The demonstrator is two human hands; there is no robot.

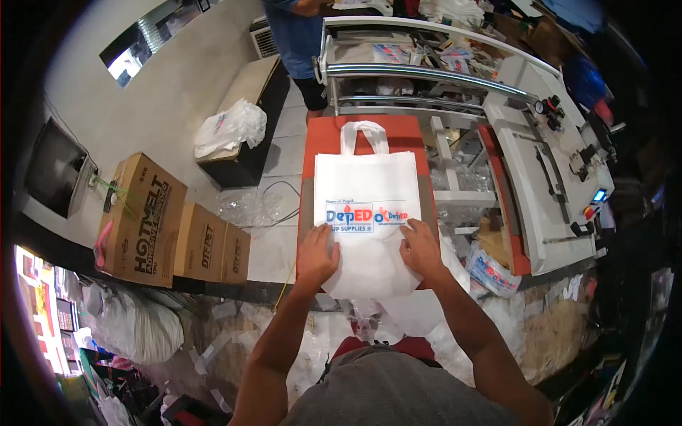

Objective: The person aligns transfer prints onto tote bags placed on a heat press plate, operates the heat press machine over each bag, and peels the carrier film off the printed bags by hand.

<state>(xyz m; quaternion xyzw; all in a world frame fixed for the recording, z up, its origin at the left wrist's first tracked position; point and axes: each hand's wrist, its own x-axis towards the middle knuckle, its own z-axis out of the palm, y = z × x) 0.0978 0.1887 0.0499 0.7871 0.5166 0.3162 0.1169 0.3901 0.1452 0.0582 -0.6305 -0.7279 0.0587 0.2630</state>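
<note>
A white tote bag [366,177] with blue and red "DepED" print lies flat on the red platen [403,131], its two handles pointing away from me. My left hand [317,252] rests on the lower left edge of the bag, fingers stretched forward. On the opposite edge, my right hand [421,247] lies with its fingers spread beside the print. Both palms face down or inward, and the bag's lower end hangs toward my body.
A heat press machine [561,192] with a gauge stands at right, near a packed bundle of printed bags [491,271]. At left are cardboard boxes [145,220] and a white plastic bag [231,128] on a bench. Another person [298,42] stands at the back.
</note>
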